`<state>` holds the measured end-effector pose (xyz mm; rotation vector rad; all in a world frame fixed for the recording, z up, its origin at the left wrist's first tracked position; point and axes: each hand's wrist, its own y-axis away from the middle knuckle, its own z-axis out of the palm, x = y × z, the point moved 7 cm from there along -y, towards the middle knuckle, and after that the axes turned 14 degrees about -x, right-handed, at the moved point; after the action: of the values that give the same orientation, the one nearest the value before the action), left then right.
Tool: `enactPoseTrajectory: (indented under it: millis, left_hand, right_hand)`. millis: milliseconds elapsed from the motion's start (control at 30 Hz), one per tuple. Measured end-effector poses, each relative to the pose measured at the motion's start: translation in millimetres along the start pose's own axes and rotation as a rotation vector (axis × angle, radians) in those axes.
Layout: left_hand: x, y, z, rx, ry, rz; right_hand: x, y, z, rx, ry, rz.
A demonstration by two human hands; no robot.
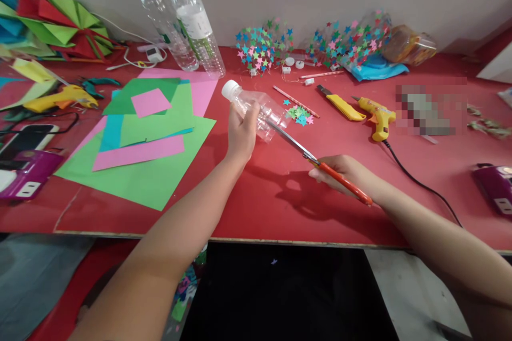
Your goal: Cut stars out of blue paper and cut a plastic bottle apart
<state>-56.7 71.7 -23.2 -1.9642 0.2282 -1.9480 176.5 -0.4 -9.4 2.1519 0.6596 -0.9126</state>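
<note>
A clear plastic bottle piece (262,112) with a white cap lies tilted over the red table, its cap toward the upper left. My left hand (242,130) is closed round it just below the neck. In my right hand (346,173) are scissors (340,180) with orange-red handles. Their metal blades reach up and left to the bottle's lower side; how far they cut into the plastic cannot be made out. Small paper stars (300,114) in green, pink and blue lie just right of the bottle.
Green and pink paper sheets (172,170) lie at left, with two tall bottles (200,32) behind. Star-covered clear pieces (256,50) stand near the wall. A yellow cutter (346,107) and glue gun (378,117) with a black cord lie at right. The table edge (280,242) runs nearest me.
</note>
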Motion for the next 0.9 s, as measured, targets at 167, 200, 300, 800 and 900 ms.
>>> enactPoseTrajectory:
  millis: [167,200,300,800,900]
  left_hand:
    - [5.5,0.0,-1.3,0.035,0.007,0.011]
    - [6.1,0.2,-1.1,0.034,0.007,0.004]
    - [9.1,1.4,1.1,0.010,-0.019,0.003]
    - [13.2,3.1,2.6,0.004,-0.064,0.052]
    - [12.8,3.0,2.3,0.007,-0.074,0.050]
  right_hand:
    - [-1.7,-0.8,2.2,-0.010,-0.029,0.029]
    - [-2.6,-0.5,2.2,-0.015,-0.026,0.026]
    - [-6.3,1.1,1.4,-0.016,0.008,-0.005]
    - [-7.3,0.0,6.4,0.022,0.002,0.006]
    - [-7.5,1.5,8.6,0.005,-0.045,0.041]
